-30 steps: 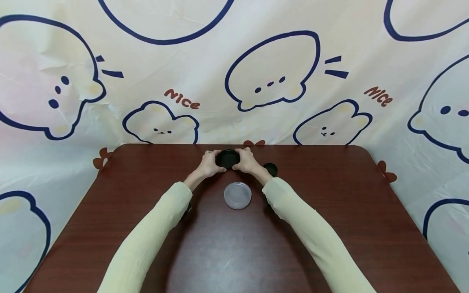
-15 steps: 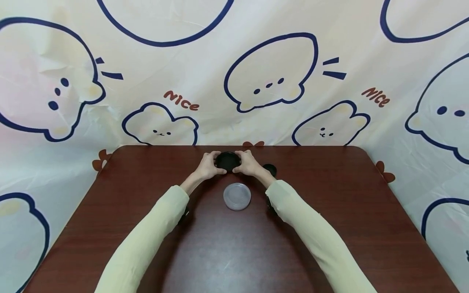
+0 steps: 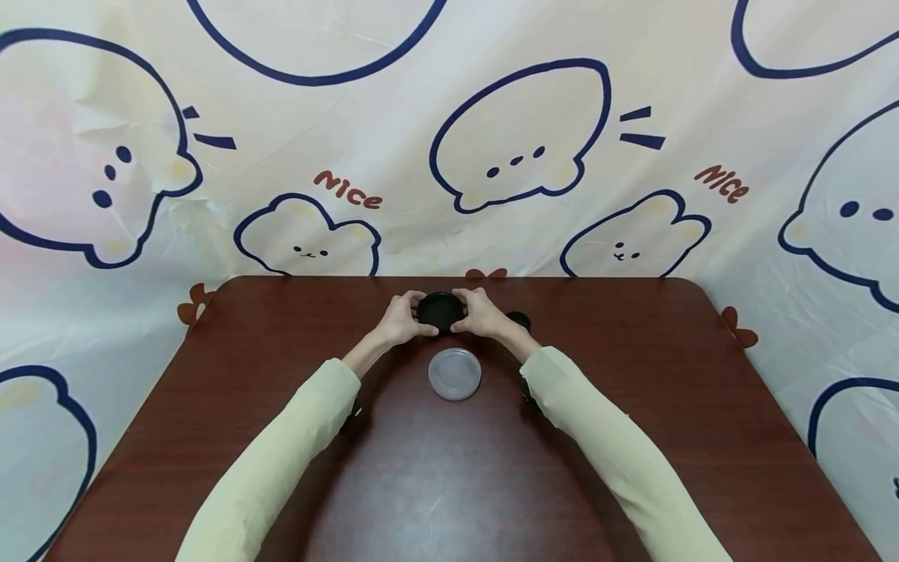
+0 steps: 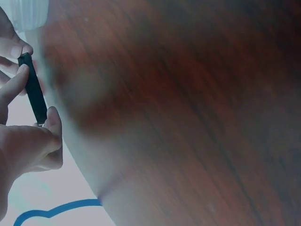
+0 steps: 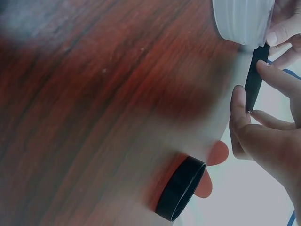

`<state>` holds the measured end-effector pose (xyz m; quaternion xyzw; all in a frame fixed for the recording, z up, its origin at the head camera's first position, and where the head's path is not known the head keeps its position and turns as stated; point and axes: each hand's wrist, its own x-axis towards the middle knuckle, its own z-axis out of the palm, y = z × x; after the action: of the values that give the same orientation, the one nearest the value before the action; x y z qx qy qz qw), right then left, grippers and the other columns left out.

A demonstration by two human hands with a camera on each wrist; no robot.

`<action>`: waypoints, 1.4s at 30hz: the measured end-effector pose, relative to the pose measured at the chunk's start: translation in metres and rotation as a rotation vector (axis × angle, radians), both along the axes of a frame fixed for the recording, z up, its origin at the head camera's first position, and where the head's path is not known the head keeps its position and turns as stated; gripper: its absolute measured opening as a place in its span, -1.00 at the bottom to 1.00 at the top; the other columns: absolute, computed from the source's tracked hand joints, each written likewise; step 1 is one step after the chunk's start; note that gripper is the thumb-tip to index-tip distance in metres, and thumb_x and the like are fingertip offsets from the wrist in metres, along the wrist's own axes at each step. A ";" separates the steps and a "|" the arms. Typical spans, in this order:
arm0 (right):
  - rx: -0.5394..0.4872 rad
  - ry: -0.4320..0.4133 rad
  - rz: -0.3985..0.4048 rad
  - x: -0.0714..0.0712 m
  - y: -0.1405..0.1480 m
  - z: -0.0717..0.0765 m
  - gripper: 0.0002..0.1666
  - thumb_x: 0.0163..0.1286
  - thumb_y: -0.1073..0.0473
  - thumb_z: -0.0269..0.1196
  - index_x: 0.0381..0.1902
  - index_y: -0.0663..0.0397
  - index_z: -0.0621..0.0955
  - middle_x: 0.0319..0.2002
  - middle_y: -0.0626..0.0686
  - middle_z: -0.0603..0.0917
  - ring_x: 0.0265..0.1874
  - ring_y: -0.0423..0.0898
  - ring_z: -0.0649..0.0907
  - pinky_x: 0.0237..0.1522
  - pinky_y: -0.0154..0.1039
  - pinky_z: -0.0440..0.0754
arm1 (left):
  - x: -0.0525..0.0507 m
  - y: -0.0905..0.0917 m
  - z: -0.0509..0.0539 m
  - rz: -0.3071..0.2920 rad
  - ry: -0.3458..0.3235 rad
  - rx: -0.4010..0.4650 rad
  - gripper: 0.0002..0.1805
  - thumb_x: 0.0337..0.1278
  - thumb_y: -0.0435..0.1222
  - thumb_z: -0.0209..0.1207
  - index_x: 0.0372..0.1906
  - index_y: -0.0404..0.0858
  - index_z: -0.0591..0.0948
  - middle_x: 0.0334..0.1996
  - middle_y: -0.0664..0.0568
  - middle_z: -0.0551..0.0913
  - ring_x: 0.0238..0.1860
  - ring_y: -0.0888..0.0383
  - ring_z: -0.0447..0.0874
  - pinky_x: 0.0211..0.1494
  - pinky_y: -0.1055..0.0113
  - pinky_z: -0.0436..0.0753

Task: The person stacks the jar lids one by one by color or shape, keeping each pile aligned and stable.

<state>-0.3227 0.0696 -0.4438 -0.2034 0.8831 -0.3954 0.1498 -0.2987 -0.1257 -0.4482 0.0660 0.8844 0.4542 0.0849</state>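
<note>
Both hands hold a black round lid [image 3: 441,313] near the far edge of the table, one hand on each side. My left hand [image 3: 403,319] pinches its left rim between thumb and fingers, and my right hand [image 3: 484,314] grips the right rim. Seen edge-on in the left wrist view, the lid [image 4: 34,89] is a thin dark band between fingertips; the right wrist view shows the lid [image 5: 256,77] likewise. Closer to the person stands a clear round plastic container [image 3: 455,375]; ribbed walls show on the container [image 5: 242,21] in the right wrist view.
A smaller black cap [image 3: 519,319] lies right of the hands, partly behind the right wrist; the right wrist view shows the cap [image 5: 181,189] with a hollow side. The brown wooden table [image 3: 435,484] meets a printed cloth backdrop [image 3: 407,156] at its far edge.
Both hands and the lid have shifted slightly right and toward the person. The container and the smaller cap stay put.
</note>
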 end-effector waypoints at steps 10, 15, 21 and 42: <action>-0.013 0.010 0.014 0.003 0.006 0.000 -0.12 0.22 0.36 0.36 0.44 0.26 0.21 0.27 0.35 0.17 0.09 0.14 0.47 0.06 -0.09 0.50 | 0.010 0.006 0.002 0.021 0.014 0.009 -0.15 -0.09 -0.38 0.45 0.34 -0.37 0.28 0.15 -0.30 0.29 0.09 -0.13 0.39 0.14 0.08 0.45; -0.013 0.017 0.016 0.007 0.009 0.002 -0.12 0.22 0.35 0.37 0.43 0.25 0.22 0.29 0.35 0.15 0.10 0.13 0.45 0.06 -0.09 0.50 | 0.012 0.008 0.004 0.028 0.027 0.019 -0.16 -0.11 -0.39 0.46 0.33 -0.37 0.32 0.14 -0.29 0.32 0.07 -0.12 0.42 0.13 0.09 0.46; -0.040 -0.010 -0.004 0.011 0.013 0.003 -0.13 0.20 0.33 0.38 0.41 0.25 0.25 0.22 0.33 0.24 0.05 0.11 0.45 0.02 -0.08 0.49 | 0.012 0.007 0.007 0.005 0.027 0.048 -0.18 -0.12 -0.41 0.46 0.33 -0.35 0.36 0.13 -0.25 0.45 0.06 -0.11 0.46 0.14 0.09 0.45; -0.069 0.032 0.027 0.022 0.031 0.008 -0.16 0.18 0.35 0.38 0.38 0.31 0.30 0.29 0.32 0.29 0.07 0.16 0.49 0.06 -0.04 0.49 | 0.025 0.024 0.006 0.044 0.031 0.080 -0.20 -0.13 -0.42 0.46 0.30 -0.37 0.38 0.08 -0.25 0.49 0.03 -0.09 0.48 0.11 0.11 0.47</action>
<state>-0.3010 0.1002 -0.4362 -0.2265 0.8684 -0.4202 0.1339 -0.2738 -0.1016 -0.4423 0.0568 0.8681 0.4897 0.0583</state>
